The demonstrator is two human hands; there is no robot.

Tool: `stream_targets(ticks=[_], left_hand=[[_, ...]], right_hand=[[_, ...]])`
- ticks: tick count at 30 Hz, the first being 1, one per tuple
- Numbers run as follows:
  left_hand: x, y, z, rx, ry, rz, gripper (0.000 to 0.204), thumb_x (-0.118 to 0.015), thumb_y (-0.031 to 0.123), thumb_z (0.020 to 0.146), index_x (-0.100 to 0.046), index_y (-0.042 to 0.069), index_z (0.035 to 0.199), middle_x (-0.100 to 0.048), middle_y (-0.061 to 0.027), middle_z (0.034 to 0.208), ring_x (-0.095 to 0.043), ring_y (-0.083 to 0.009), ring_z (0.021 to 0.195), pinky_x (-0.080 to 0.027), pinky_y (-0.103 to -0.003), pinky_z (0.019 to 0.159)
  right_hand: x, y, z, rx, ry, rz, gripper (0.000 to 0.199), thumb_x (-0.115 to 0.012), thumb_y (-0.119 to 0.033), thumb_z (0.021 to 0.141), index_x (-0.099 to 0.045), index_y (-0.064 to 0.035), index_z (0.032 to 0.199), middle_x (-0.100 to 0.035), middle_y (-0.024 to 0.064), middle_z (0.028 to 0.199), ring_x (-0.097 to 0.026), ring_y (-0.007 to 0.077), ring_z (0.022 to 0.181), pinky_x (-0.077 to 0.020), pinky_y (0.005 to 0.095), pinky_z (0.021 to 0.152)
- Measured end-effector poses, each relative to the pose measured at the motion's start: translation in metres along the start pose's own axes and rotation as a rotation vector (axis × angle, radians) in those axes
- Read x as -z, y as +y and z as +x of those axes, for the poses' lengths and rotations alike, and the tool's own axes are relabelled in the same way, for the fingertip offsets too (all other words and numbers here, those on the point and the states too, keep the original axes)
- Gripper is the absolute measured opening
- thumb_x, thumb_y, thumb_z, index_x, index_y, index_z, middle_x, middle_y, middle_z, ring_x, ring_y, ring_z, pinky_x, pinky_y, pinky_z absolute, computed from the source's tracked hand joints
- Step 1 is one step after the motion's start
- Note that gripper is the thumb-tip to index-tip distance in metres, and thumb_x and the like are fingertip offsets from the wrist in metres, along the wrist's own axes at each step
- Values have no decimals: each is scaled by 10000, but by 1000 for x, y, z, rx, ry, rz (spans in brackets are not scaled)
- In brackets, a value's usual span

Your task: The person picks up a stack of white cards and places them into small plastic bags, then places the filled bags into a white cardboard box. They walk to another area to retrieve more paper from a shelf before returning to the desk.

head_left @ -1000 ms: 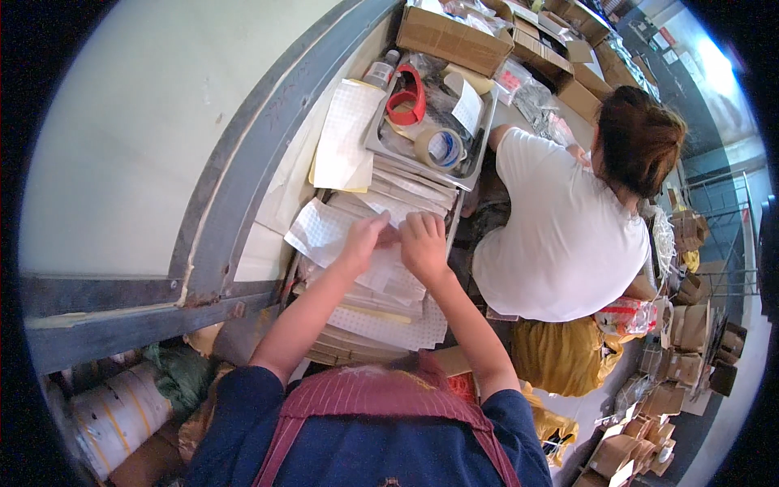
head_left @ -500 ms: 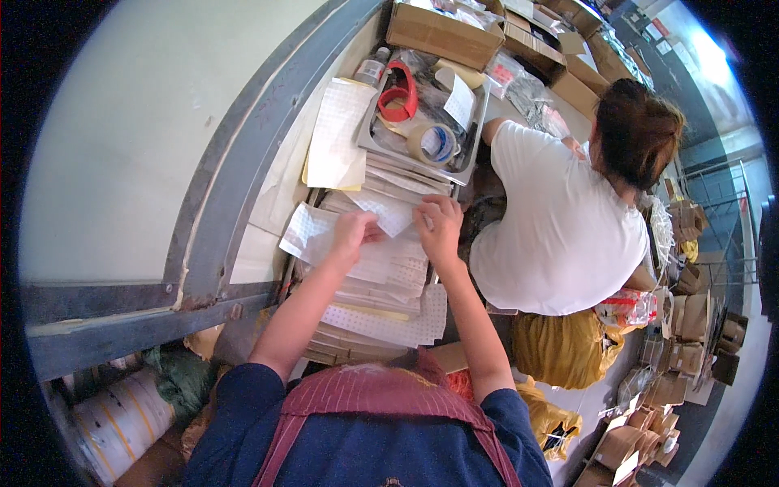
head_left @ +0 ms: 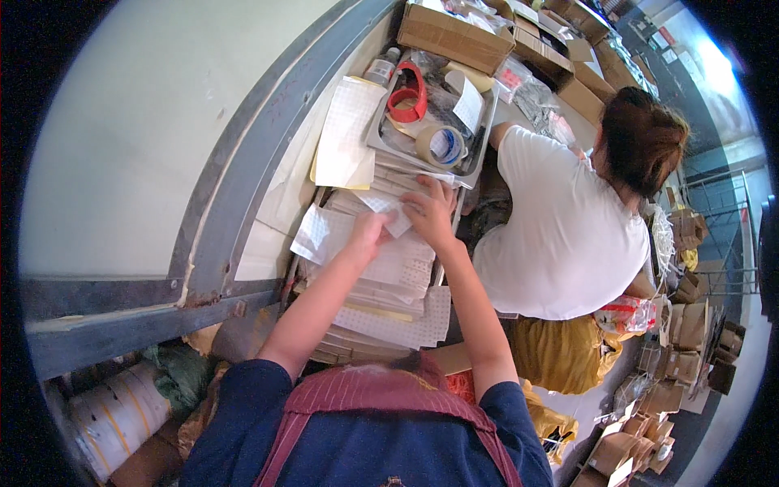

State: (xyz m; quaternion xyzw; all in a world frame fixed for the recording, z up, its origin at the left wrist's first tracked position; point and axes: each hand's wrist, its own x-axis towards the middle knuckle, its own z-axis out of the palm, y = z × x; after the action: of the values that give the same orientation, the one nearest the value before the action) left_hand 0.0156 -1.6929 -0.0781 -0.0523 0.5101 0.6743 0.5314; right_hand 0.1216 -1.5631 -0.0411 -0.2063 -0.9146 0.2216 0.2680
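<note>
A small white printed sheet (head_left: 397, 222) is held between my two hands, over layered stacks of paper. My left hand (head_left: 372, 234) is closed on the sheet's lower left side, its fingers partly hidden. My right hand (head_left: 434, 215) is at the sheet's right edge, fingers bent, with thumb and fingertips against it. Beneath both hands lie white printed sheets (head_left: 389, 272) in an uneven pile. Another white sheet (head_left: 315, 232) sticks out left of my left hand. Beyond my hands stands a grey tray (head_left: 375, 140).
The tray holds a red tape dispenser (head_left: 410, 101) and a tape roll (head_left: 441, 146). Beside it are a bottle (head_left: 381, 66) and label sheets (head_left: 347, 134). A cardboard box (head_left: 454, 36) stands behind. A co-worker in a white shirt (head_left: 560, 227) sits close on my right. A metal-framed panel (head_left: 235, 162) borders the left.
My right hand has shifted nearer my left, its fingers reaching further over the sheet. The sheet has tilted between them. The whole view has shifted slightly.
</note>
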Motion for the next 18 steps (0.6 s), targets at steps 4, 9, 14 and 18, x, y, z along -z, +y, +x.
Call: stream_targets(ticks=[4, 9, 14, 18], left_hand=[[-5, 0, -5, -37, 37, 14, 203, -642, 106, 900, -639, -19, 1059, -697, -127, 997, -702, -241, 892, -575, -376, 791], [2, -6, 4, -111, 1, 47, 224, -687, 75, 839, -667, -18, 1042, -692, -117, 988, -693, -251, 842, -574, -387, 711], [-1, -10, 3, -145, 2, 53, 194, -669, 64, 851, -676, -23, 1024, -694, -121, 987, -698, -252, 837, -583, -382, 693], [-7, -7, -3, -174, 3, 32, 183, -657, 47, 849, -679, -31, 1013, -697, -115, 959, -696, -238, 834, -584, -378, 685]], right_hand=[[0, 2, 5, -18, -73, 23, 179, -762, -196, 701, -754, -222, 877, -569, 82, 1230, -432, 390, 1217, -257, 543, 1065], [1, -3, 24, -74, -197, -77, 186, -767, -182, 646, -741, -230, 824, -585, 63, 1144, -468, 385, 1136, -341, 532, 999], [1, -4, 28, -67, -223, -92, 189, -750, -160, 630, -739, -233, 804, -594, 50, 1082, -481, 378, 1085, -389, 505, 942], [1, -1, 24, -67, -162, -58, 190, -768, -197, 644, -726, -235, 825, -571, 32, 1119, -474, 342, 1119, -332, 512, 986]])
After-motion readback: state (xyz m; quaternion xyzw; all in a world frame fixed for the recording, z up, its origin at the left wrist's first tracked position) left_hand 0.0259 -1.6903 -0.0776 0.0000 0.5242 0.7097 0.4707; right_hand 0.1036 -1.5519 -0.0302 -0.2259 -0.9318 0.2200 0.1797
